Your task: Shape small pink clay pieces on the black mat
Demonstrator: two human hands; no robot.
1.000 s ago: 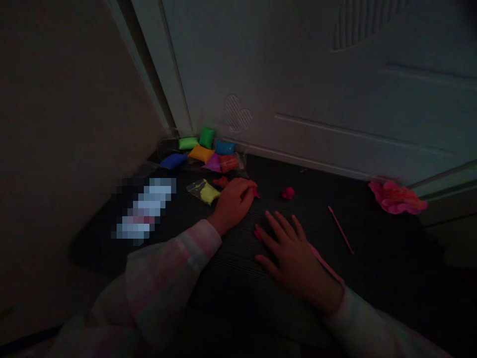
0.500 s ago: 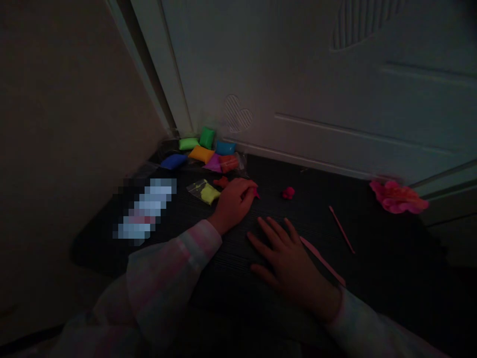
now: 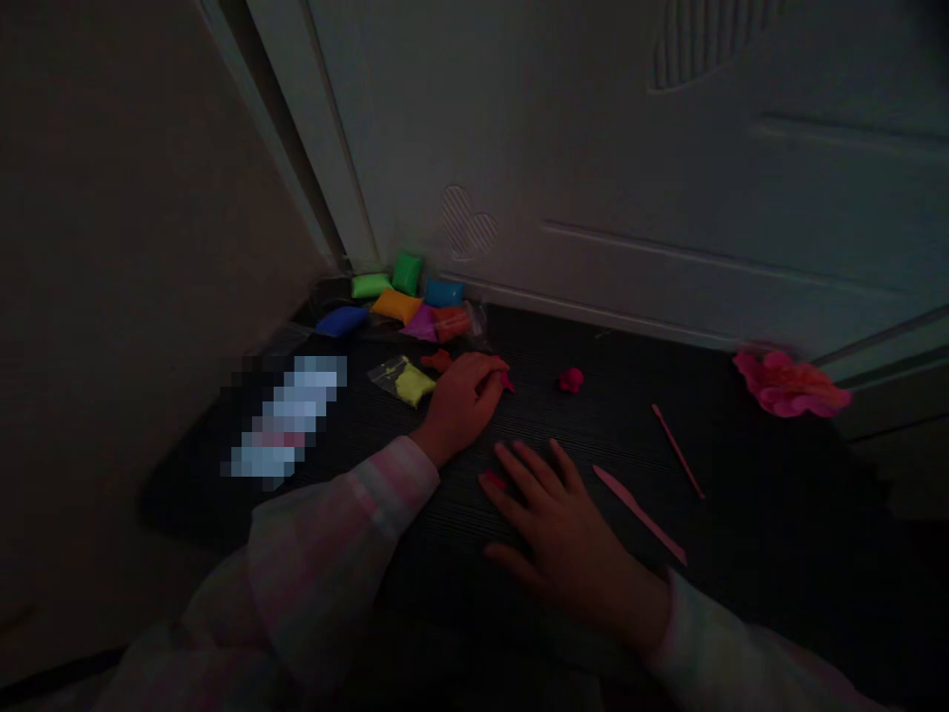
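My left hand (image 3: 461,407) rests on the dark table with curled fingers, closed on a piece of pink modelling clay (image 3: 507,382) that shows at its fingertips. Fingers stretched out and spread, my right hand (image 3: 560,519) lies low over the table. A small flat bit of red-pink clay (image 3: 493,480) peeks out by its fingers; how much of it is covered I cannot tell. Beyond the hands sits a small lump of dark pink clay (image 3: 570,381). To the right lie a pink plastic knife (image 3: 639,514) and a thin pink stick tool (image 3: 677,450).
Several coloured clay packets, among them a blue one (image 3: 342,321) and a yellow-orange one (image 3: 396,306), lie at the back left. Nearer is a yellow clay bag (image 3: 411,383). A pink flower-like object (image 3: 792,384) stands far right. A white panelled door (image 3: 593,148) borders the table.
My right hand has drawn slightly back toward me and left, and the small red-pink bit now shows by its fingers. My left hand has stayed nearly in place. The view has shifted slightly.
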